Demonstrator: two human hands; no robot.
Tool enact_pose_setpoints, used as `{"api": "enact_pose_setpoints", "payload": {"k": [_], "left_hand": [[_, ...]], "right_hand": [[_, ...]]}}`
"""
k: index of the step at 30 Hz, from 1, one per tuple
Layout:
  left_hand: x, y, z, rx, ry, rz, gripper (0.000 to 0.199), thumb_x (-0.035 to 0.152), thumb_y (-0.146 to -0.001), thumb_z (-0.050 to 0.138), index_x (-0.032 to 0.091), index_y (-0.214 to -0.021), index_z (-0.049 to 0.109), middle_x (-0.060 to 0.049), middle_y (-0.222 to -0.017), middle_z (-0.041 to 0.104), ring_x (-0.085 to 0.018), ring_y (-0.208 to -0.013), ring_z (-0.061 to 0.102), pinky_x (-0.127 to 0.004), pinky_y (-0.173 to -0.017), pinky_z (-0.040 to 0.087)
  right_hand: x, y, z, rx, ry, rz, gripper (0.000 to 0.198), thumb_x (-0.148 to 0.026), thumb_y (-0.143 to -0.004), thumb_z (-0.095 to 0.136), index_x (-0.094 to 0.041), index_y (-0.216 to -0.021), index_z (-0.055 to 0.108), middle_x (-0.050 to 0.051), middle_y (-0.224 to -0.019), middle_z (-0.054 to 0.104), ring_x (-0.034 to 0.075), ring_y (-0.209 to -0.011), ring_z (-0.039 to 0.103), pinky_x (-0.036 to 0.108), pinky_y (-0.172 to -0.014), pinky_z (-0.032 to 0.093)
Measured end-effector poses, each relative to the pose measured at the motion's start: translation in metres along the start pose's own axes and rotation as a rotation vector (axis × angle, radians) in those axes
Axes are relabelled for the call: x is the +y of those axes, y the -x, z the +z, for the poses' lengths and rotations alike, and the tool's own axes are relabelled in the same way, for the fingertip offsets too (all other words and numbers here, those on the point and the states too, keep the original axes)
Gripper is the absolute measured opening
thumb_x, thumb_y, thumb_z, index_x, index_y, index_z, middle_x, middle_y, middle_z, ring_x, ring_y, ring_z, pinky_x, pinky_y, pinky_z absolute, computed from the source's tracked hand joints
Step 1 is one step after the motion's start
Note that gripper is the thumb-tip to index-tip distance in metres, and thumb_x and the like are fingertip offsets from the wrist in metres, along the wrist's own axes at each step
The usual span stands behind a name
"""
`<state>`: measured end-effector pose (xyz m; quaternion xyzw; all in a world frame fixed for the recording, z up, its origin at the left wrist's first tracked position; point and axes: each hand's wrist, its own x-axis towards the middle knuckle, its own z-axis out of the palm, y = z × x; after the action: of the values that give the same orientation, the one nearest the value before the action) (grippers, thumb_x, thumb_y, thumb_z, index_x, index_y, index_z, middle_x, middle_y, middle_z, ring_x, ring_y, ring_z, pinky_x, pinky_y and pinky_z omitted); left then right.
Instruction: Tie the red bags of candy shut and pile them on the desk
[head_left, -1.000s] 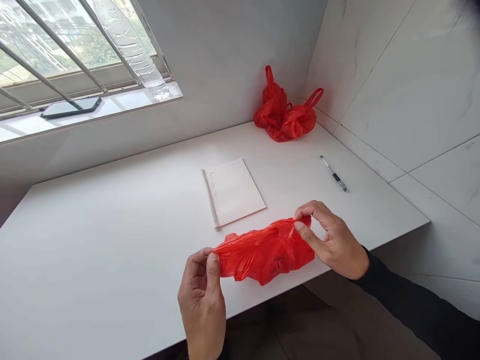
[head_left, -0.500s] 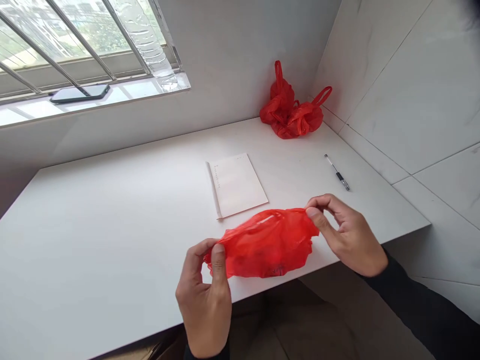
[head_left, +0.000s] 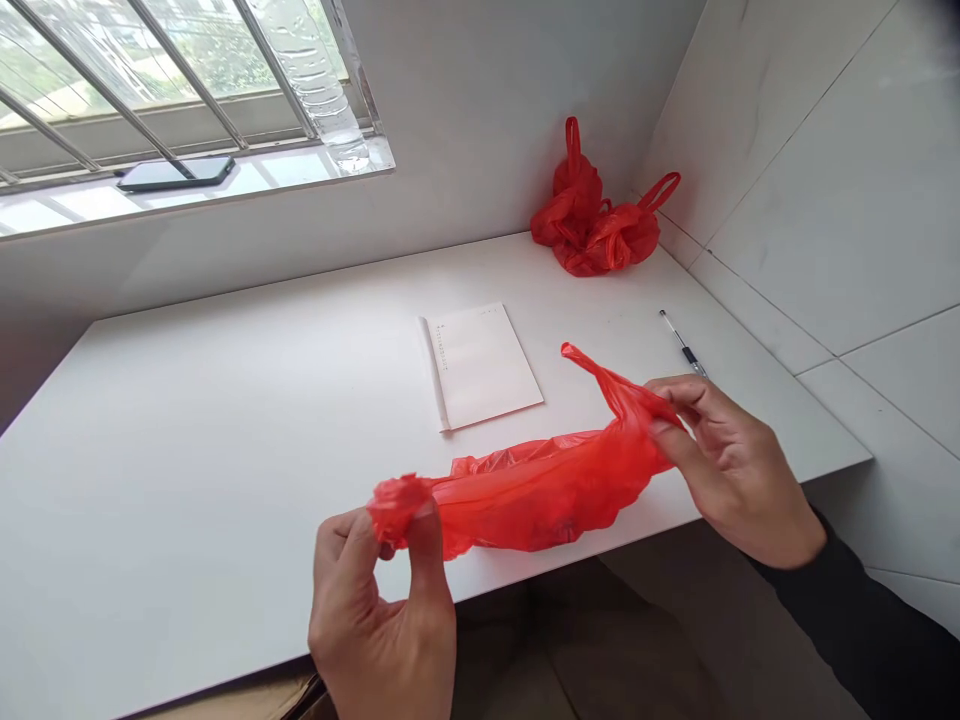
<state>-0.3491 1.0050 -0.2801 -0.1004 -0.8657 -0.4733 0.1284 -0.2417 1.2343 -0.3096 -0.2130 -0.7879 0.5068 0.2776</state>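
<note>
The left hand is pinching one end of a red bag. The bag is stretching between both hands, over the worktop, nearer than a notebook. The right hand is pinching the other end, near a pen.

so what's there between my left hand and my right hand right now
The head view shows a crumpled red plastic bag spanning the gap from your left hand to your right hand, both pinching it.
</note>
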Motion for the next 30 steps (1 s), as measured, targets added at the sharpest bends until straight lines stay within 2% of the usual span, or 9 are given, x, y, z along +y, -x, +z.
{"api": "enact_pose_setpoints", "payload": {"k": [5,7,9,11,15,19,21,25,30], "left_hand": [[0.017,0.004,-0.012,-0.127,0.113,-0.203,0.028,0.052,-0.083,0.07,0.026,-0.091,0.07,0.0,-0.093,0.071,-0.019,-0.088,0.065,-0.025,-0.075,0.052],[0.019,0.004,-0.012,-0.136,0.132,-0.202,0.03,0.053,-0.081,0.072,0.026,-0.089,0.065,0.001,-0.092,0.07,-0.018,-0.086,0.065,-0.023,-0.074,0.052],[0.016,0.004,-0.011,-0.195,0.176,-0.204,0.03,0.05,-0.081,0.074,0.024,-0.085,0.06,0.0,-0.087,0.068,-0.017,-0.082,0.065,-0.023,-0.072,0.052],[0.012,0.003,-0.009,-0.239,0.28,-0.239,0.029,0.047,-0.083,0.073,0.023,-0.082,0.056,0.0,-0.084,0.065,-0.016,-0.08,0.064,-0.023,-0.072,0.053],[0.005,0.003,-0.001,-0.264,0.578,-0.391,0.025,0.04,-0.082,0.076,0.023,-0.086,0.058,0.0,-0.087,0.06,-0.016,-0.082,0.061,-0.024,-0.073,0.053],[0.007,0.004,0.004,-0.344,0.65,-0.468,0.023,0.04,-0.084,0.075,0.021,-0.093,0.066,-0.003,-0.096,0.063,-0.019,-0.092,0.063,-0.027,-0.079,0.055],[0.01,0.005,0.005,-0.348,0.546,-0.443,0.025,0.041,-0.086,0.073,0.019,-0.098,0.07,-0.005,-0.098,0.067,-0.02,-0.092,0.065,-0.027,-0.078,0.054],[0.019,0.006,0.007,-0.124,0.219,-0.274,0.02,0.04,-0.084,0.075,0.021,-0.091,0.074,-0.001,-0.084,0.071,-0.017,-0.077,0.065,-0.024,-0.068,0.053],[0.019,0.009,0.011,-0.035,0.192,-0.284,0.026,0.047,-0.088,0.07,0.022,-0.087,0.077,-0.002,-0.086,0.075,-0.019,-0.082,0.07,-0.026,-0.072,0.057]], "right_hand": [[-0.032,0.008,0.001,-0.099,-0.113,-0.42,0.041,-0.015,-0.093,0.055,-0.027,-0.132,0.051,0.007,-0.134,0.058,0.029,-0.133,0.049,0.057,-0.117,0.032],[-0.049,0.006,0.006,-0.272,0.008,-0.607,0.031,-0.017,-0.096,0.053,-0.021,-0.126,0.055,0.007,-0.121,0.065,0.026,-0.122,0.057,0.055,-0.118,0.031],[-0.057,0.002,0.012,-0.419,0.137,-0.718,0.015,-0.018,-0.1,0.051,-0.017,-0.111,0.061,0.004,-0.098,0.069,0.02,-0.097,0.063,0.046,-0.107,0.041],[-0.057,0.0,0.017,-0.495,0.287,-0.717,0.017,-0.019,-0.103,0.047,-0.017,-0.095,0.062,0.0,-0.078,0.065,0.016,-0.072,0.057,0.037,-0.082,0.047],[-0.047,0.002,0.021,-0.684,0.643,-0.548,0.029,-0.025,-0.106,0.037,-0.021,-0.084,0.057,-0.003,-0.06,0.054,0.016,-0.05,0.039,0.033,-0.053,0.032],[-0.046,0.006,0.025,-0.749,0.901,-0.39,0.012,-0.014,-0.096,0.048,-0.025,-0.097,0.055,-0.008,-0.052,0.041,0.015,-0.042,0.029,0.031,-0.046,0.019],[-0.047,0.007,0.031,-0.716,0.988,-0.364,0.024,-0.003,-0.083,0.057,-0.025,-0.092,0.054,-0.007,-0.058,0.043,0.013,-0.041,0.027,0.031,-0.045,0.015],[-0.045,0.007,0.049,-0.705,0.995,-0.488,0.027,0.001,-0.072,0.061,-0.023,-0.082,0.053,-0.001,-0.081,0.055,0.013,-0.049,0.044,0.03,-0.043,0.016],[-0.047,0.002,0.062,-0.882,1.05,-0.51,0.024,0.001,-0.075,0.065,-0.019,-0.087,0.061,-0.001,-0.067,0.057,0.016,-0.049,0.054,0.031,-0.042,0.02]]}}
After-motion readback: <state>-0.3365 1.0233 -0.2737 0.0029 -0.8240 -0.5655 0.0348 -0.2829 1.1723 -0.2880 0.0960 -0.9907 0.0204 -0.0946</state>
